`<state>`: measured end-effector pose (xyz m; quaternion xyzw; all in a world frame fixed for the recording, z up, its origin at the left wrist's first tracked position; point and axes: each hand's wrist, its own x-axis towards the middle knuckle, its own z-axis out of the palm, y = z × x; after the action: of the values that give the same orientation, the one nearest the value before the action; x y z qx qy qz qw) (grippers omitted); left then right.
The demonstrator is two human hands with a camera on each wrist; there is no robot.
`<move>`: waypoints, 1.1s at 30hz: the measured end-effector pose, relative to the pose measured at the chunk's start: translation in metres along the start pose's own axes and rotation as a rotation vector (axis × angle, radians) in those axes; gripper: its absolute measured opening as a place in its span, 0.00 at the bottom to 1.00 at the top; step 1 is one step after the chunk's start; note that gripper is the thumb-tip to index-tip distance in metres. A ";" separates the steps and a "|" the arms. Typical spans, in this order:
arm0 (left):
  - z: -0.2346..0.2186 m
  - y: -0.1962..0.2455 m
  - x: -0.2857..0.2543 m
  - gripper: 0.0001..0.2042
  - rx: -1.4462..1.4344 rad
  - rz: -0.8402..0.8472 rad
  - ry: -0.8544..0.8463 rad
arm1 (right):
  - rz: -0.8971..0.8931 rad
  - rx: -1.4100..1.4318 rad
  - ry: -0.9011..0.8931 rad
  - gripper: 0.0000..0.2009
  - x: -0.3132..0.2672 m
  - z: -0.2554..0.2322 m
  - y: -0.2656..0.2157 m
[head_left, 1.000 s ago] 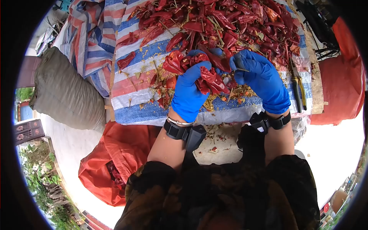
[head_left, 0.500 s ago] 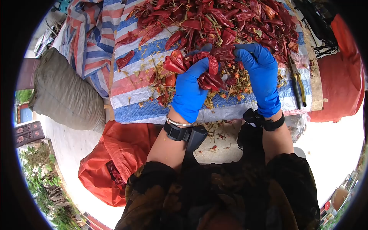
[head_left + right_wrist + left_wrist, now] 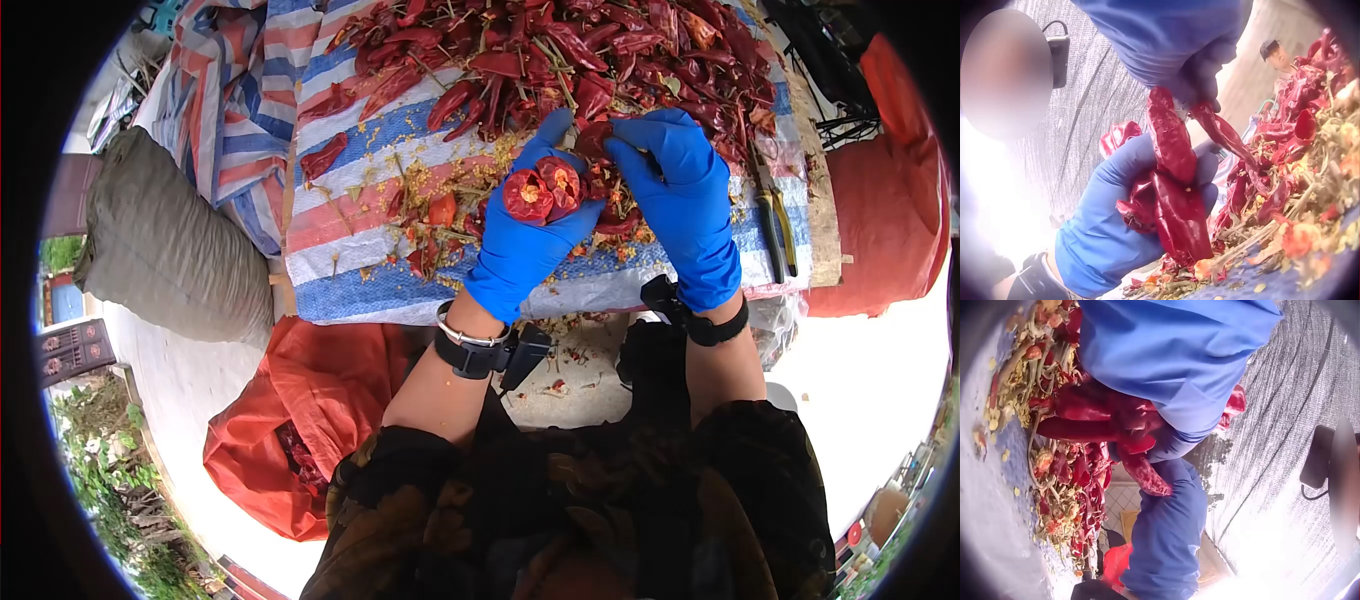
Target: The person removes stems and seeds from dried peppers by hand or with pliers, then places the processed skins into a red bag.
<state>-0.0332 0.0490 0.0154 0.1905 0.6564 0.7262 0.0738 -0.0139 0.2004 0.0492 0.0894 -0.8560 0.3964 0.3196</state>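
My left hand, in a blue glove, grips several dried red chilies, two of them with open ends turned up that show pale seeds inside. Just to its right, my gloved right hand pinches a dark red chili between thumb and fingers. In the right wrist view, a wrinkled chili spans from the right fingertips down to the bunch in the left hand. A second, slimmer chili hangs by the right fingers. The left palm hides part of the bunch in the left wrist view.
A big heap of dried chilies covers the far side of the striped sheet. Seeds and stems litter the sheet under the hands. A yellow-and-black-handled tool lies at right. Red sacks and a grey-green sack stand around.
My left hand has turned and shifted slightly right, bringing the chilies' open ends upward. A stem seen earlier in my right hand is gone from it; that hand now pinches a chili.
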 end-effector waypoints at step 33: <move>-0.006 0.006 -0.011 0.20 -0.150 -0.184 -0.095 | 0.632 0.837 -0.073 0.06 -0.013 0.007 -0.005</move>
<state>-0.0245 0.0383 0.0194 0.1573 0.6107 0.7536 0.1852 -0.0050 0.1904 0.0409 -0.0395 -0.6203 0.7780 0.0915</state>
